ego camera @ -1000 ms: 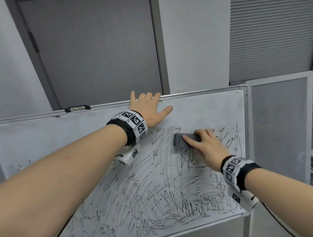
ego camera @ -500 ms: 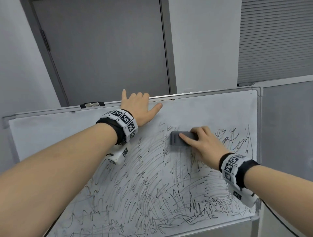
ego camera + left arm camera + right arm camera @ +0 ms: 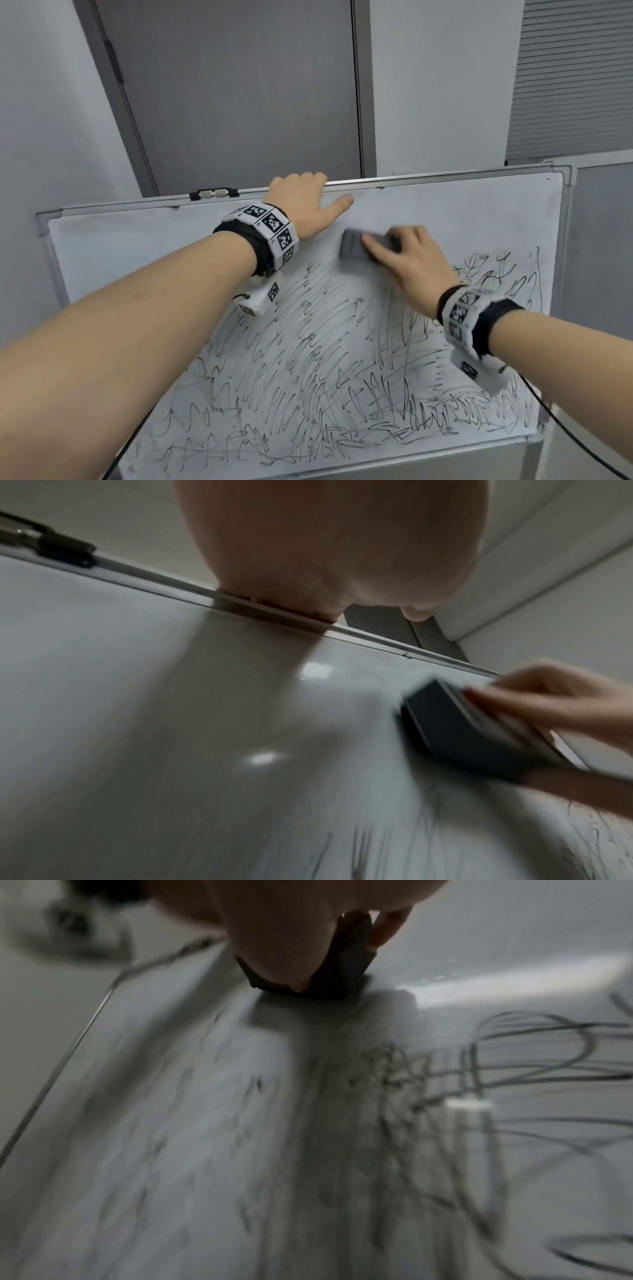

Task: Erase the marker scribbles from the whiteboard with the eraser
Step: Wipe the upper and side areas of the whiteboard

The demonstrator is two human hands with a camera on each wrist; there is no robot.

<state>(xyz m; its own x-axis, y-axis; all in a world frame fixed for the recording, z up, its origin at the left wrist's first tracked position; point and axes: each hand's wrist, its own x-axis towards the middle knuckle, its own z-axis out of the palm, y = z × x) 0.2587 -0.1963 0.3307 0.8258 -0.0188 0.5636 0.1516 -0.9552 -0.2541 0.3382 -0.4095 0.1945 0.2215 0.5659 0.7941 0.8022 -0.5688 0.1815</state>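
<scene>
1. Grey plastic makes the one eraser (image 3: 356, 248), a flat block that lies against the whiteboard (image 3: 137, 246) in its upper middle part, just above the marks.
2. One whiteboard is in view, white with a metal frame; it leans back, and one black and silver clip (image 3: 214, 194) sits on its top edge.
3. Black marker scribbles (image 3: 308, 359) cover the lower and right part of the board in many crossing lines; I cannot count them. The upper left part shows only faint grey smears.
4. Two bare hands are seen. The right hand (image 3: 407, 270) holds the eraser: its fingers lie over the back, and in the right wrist view the thumb (image 3: 291, 947) and a finger pinch the block from two sides. This hand and the eraser are blurred.
5. The left hand (image 3: 301, 205) grips the top frame: four fingers are curled over the edge and the thumb lies straight on the white surface, pointing toward the eraser but apart from it.
6. Two wristbands with black and white square codes are worn, one on each wrist.
7. One grey door (image 3: 239, 96) stands behind the board.
</scene>
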